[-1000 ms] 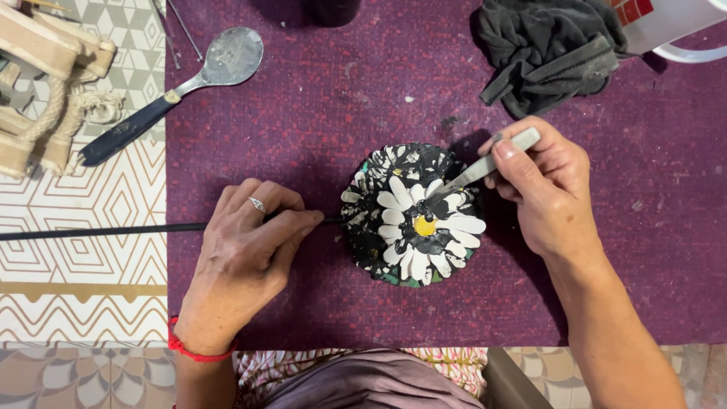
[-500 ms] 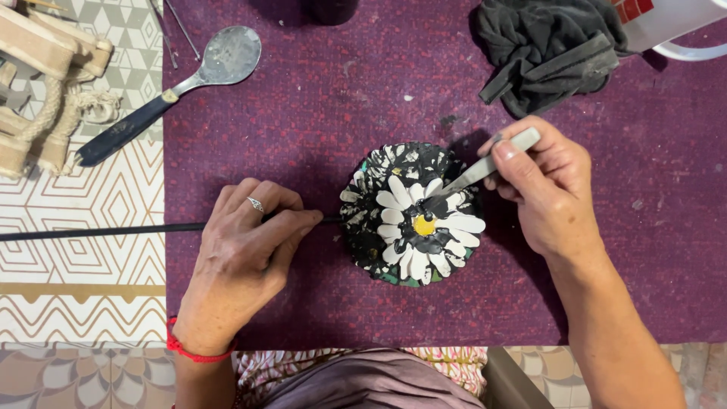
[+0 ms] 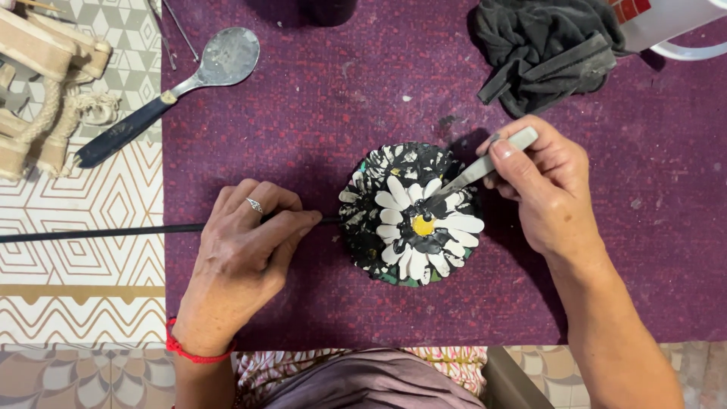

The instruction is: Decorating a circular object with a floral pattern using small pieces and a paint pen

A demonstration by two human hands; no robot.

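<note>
Two grips clench: left hand (image 3: 246, 254) pins the sideways-lying rod (image 3: 98, 232), right hand (image 3: 541, 189) angles the tool (image 3: 485, 164) down-left.

Black rod (image 3: 98, 232) cut off left

Up and to the left of your left grip, you have a large metal spoon (image 3: 182, 76) with a dark handle lying aslant on the purple mat (image 3: 318, 113). Further left sits a wooden block wound with rope (image 3: 42, 83) on the patterned worktop (image 3: 83, 189). Above your right grip lies a crumpled black cloth (image 3: 541, 53), with a white container (image 3: 674, 23) just beyond it.
</note>
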